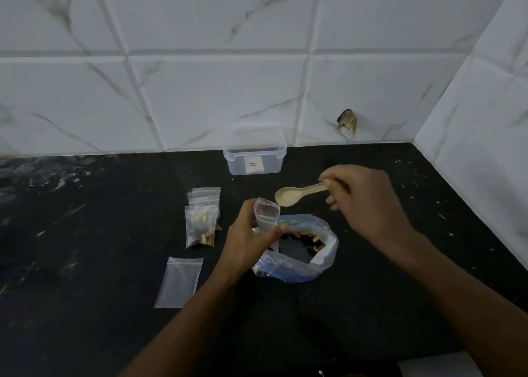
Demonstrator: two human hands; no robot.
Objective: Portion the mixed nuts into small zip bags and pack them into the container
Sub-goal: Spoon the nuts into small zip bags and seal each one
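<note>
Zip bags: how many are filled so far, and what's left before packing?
Done: a few filled bags lie stacked left of the nut bag; exact count unclear. In hand: left hand holds an open small bag, right hand holds an empty spoon by its mouth. Left: one empty bag, and packing the container, which holds no bags yet.

Clear plastic zip bags (201, 224) and container (255, 151) on matt black speckled counter (85, 233); glossy marbled tiles (200, 90).
</note>
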